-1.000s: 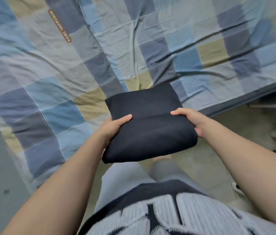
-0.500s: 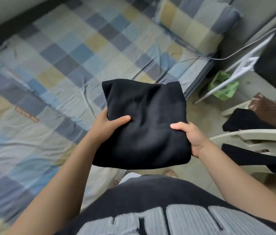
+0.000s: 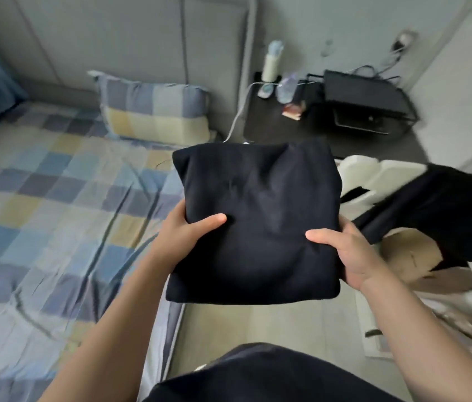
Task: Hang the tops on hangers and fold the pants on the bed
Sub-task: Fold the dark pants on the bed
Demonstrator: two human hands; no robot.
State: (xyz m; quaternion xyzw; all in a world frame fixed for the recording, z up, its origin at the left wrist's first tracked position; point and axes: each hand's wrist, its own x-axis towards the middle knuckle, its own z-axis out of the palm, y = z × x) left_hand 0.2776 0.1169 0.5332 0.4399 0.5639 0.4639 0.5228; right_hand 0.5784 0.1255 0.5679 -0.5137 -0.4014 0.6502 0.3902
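Both hands hold a folded black garment (image 3: 255, 224) in the air, one at each side of its lower half. On the left hand (image 3: 184, 237) the thumb lies flat across the top of the cloth and the fingers are hidden beneath it. On the right hand (image 3: 350, 256) the thumb also presses on top, with the fingers tucked under the right edge. The garment is a thick, roughly square bundle, held level in front of the person's chest, over the right edge of the bed (image 3: 55, 227) and the strip of floor (image 3: 272, 323) beside it. Whether it is the pants or a top cannot be told from its folded shape.

A checked sheet in blue, grey and pale yellow, creased in places, covers the bed at the left. A pillow (image 3: 156, 111) in the same pattern leans against the grey headboard (image 3: 127, 36). Beyond the garment stands a dark bedside table (image 3: 272, 126) with a pale bottle (image 3: 272, 62), small items, cables and a black box on it. At the right, another black garment (image 3: 443, 216) is draped over a white chair (image 3: 374, 175). The picture is slightly blurred.
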